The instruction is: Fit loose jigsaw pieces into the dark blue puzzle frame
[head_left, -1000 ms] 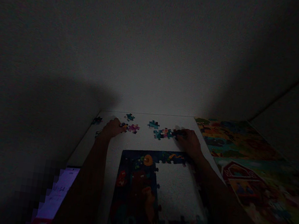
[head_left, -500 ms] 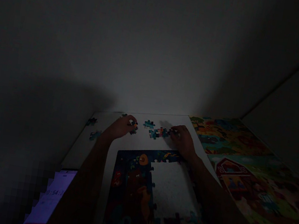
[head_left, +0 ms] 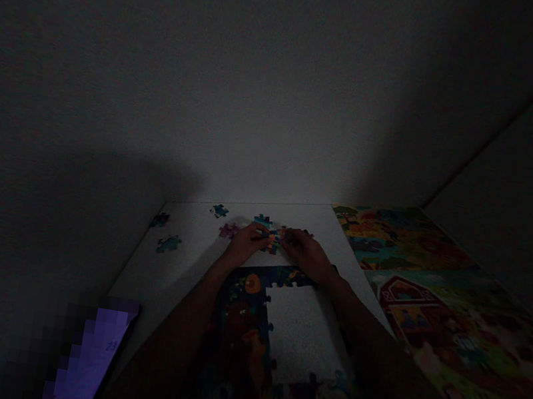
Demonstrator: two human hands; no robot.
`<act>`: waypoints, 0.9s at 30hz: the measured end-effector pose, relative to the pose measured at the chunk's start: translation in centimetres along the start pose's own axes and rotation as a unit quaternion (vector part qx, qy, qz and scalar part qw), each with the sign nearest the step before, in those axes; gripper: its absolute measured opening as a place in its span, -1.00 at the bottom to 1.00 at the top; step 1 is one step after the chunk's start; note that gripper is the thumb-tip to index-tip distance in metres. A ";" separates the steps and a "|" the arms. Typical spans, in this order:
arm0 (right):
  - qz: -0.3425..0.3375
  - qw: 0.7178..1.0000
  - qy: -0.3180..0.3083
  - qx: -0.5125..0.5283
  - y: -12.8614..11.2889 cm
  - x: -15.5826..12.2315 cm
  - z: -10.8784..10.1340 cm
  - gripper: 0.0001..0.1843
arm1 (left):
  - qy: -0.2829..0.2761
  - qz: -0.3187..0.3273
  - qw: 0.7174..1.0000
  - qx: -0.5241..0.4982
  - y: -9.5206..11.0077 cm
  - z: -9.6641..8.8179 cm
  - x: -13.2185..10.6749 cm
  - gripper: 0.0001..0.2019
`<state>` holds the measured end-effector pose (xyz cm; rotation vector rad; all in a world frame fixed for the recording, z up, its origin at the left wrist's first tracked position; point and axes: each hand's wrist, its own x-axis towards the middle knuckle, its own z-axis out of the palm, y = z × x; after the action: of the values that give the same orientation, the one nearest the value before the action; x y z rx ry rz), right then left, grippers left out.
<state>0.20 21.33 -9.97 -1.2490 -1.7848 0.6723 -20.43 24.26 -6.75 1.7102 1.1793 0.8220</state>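
Observation:
My left hand [head_left: 246, 243] and my right hand [head_left: 307, 254] are close together over the white tabletop, fingers pinched on a small multicoloured cluster of jigsaw puzzle pieces [head_left: 272, 243]. Fingertips hide part of the cluster, so its joints are hard to make out. Just behind it lies a blue-teal puzzle piece [head_left: 262, 220], and a pink puzzle piece [head_left: 228, 230] lies left of my left hand. Below my wrists is a partly assembled dark puzzle [head_left: 243, 344] with a pale open area in its middle; my forearms cover parts of its sides.
Loose teal pieces [head_left: 168, 244] and a dark piece [head_left: 161, 219] lie at the left of the white table [head_left: 198, 249]. A lit phone [head_left: 104, 349] is at lower left. Colourful farm and animal pictures [head_left: 429, 320] cover the right side. A wall rises behind.
My left hand has moved right with its piece to the cluster, and my right hand has shifted left, so they now nearly meet. A pink piece and a teal piece at the left are now uncovered.

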 end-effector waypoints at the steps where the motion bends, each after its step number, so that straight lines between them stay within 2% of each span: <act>1: -0.005 1.000 -0.004 0.017 0.1 0.0 0.1 -0.59 | -0.004 0.003 1.000 -0.003 0.0 -0.1 0.0 -0.65; 8: 0.017 0.988 -0.047 0.147 -0.5 -0.1 0.9 -0.58 | -0.021 0.024 0.999 0.014 0.0 -0.1 -0.3 -0.58; 13: 0.048 0.976 -0.079 0.198 -0.4 -0.2 0.9 -0.62 | -0.013 0.039 0.996 0.076 0.2 -0.1 -0.3 -0.60; 21: 0.071 0.965 -0.095 0.233 -1.0 -0.1 0.1 -0.65 | 0.017 0.071 0.981 0.178 0.2 0.3 -0.6 -0.61; 27: 0.065 0.962 -0.170 0.204 -2.1 -0.4 -0.9 -0.71 | 0.017 0.103 0.960 0.258 0.4 0.6 -0.8 -0.63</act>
<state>-0.04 20.16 -7.96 -1.0144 -1.7176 1.3236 -20.01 23.30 -6.66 2.2832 1.3332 0.7036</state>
